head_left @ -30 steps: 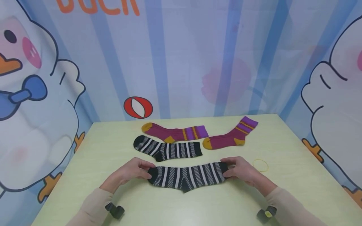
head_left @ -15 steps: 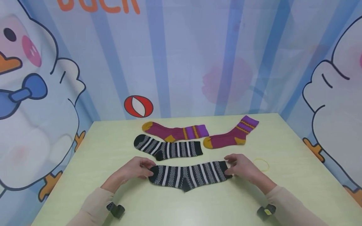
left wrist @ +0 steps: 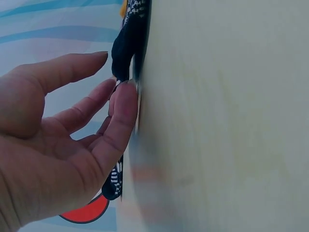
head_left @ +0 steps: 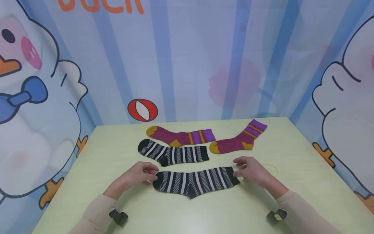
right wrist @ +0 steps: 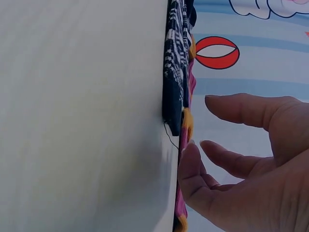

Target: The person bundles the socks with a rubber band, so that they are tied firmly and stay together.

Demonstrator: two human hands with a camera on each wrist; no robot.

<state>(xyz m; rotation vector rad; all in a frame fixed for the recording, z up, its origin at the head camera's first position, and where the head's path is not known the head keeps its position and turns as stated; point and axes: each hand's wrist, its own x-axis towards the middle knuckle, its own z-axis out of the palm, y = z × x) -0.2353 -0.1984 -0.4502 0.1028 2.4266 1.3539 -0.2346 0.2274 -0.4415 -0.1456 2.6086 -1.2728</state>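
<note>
A black sock with white stripes (head_left: 194,182) lies flat across the near part of the pale green table (head_left: 117,146). My left hand (head_left: 150,174) is at its toe end, fingers relaxed. In the left wrist view one fingertip of the left hand (left wrist: 96,111) touches the table right beside the toe (left wrist: 126,48). My right hand (head_left: 238,167) hovers at the cuff end. The right wrist view shows the right hand (right wrist: 227,145) with fingers spread, a small gap away from the cuff (right wrist: 173,96). Neither hand holds anything.
Behind it lies a matching black striped sock (head_left: 172,153). Two purple socks with orange toes (head_left: 181,136) (head_left: 238,141) lie further back. A yellow rubber band (head_left: 271,169) shows partly behind my right hand. Printed cartoon-duck curtains close in the table on three sides.
Both hands have let go of the sock's ends. The right hand has lifted slightly away from the cuff, and the sock now rests flat on the table.
</note>
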